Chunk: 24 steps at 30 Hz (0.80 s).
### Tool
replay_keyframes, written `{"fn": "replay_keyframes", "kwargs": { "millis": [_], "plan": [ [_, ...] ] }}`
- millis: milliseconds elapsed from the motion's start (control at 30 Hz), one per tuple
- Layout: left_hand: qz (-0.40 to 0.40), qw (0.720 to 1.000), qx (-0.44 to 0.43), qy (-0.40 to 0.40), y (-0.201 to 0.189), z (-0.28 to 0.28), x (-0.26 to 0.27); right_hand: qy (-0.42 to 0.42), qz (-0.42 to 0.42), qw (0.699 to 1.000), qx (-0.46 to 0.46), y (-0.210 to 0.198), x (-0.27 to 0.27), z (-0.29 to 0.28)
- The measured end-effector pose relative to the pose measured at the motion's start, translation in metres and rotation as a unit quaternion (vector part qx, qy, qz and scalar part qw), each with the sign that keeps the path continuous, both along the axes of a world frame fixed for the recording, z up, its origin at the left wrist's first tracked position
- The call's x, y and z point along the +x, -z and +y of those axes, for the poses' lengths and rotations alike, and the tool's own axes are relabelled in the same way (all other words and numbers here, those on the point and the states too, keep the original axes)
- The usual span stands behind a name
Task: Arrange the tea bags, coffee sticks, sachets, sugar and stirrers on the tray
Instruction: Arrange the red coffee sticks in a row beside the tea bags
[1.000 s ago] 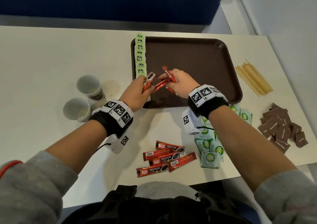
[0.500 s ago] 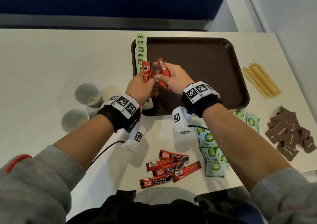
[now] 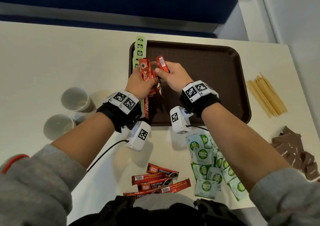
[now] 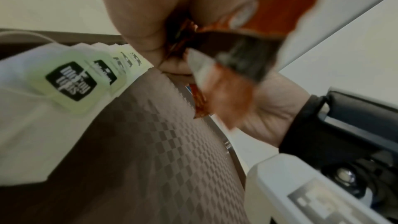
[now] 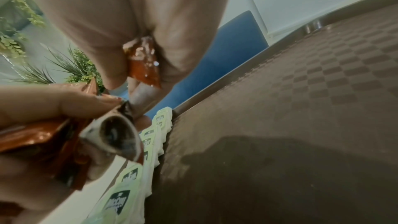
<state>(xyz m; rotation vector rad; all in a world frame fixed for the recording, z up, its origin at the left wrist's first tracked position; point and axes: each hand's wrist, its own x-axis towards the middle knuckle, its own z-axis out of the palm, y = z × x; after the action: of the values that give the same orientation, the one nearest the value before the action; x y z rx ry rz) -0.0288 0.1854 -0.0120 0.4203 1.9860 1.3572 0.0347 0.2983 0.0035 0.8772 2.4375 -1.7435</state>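
Gripping a bunch of red coffee sticks [image 3: 146,73] over the tray [image 3: 216,87], the left hand [image 3: 138,85] curls round them; the right hand [image 3: 174,77] pinches one stick [image 3: 162,64].

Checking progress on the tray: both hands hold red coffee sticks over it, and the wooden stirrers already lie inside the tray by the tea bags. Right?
Not quite. The wooden stirrers lie on the table to the right of the tray, outside it, as the head view shows. The left hand and right hand do hold red coffee sticks over it.
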Motion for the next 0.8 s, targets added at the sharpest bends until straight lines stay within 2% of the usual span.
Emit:
{"fn": "replay_keyframes", "kwargs": {
  "millis": [133, 367, 467, 567, 700, 800],
  "plan": [
    [-0.007, 0.999, -0.016, -0.039, 0.009, 0.009, -0.003, 0.007, 0.011, 1.000, -0.011, 0.005, -0.004, 0.007],
    [-0.026, 0.997, -0.029, -0.060, 0.008, 0.018, -0.007, -0.050, -0.018, 0.991, 0.119, 0.008, -0.008, 0.020],
    [-0.028, 0.995, -0.023, -0.097, 0.007, 0.020, -0.011, -0.087, -0.027, 0.976, 0.196, 0.012, -0.003, 0.029],
    [-0.025, 0.994, -0.024, -0.106, 0.005, 0.020, -0.017, -0.126, -0.072, 0.958, 0.246, 0.015, -0.001, 0.033],
    [-0.031, 0.993, -0.024, -0.116, 0.007, 0.021, -0.023, -0.122, -0.065, 0.970, 0.199, 0.015, -0.001, 0.035],
    [-0.039, 0.991, -0.024, -0.123, 0.007, 0.019, -0.025, -0.150, -0.062, 0.967, 0.195, 0.019, -0.005, 0.037]
  ]
}}
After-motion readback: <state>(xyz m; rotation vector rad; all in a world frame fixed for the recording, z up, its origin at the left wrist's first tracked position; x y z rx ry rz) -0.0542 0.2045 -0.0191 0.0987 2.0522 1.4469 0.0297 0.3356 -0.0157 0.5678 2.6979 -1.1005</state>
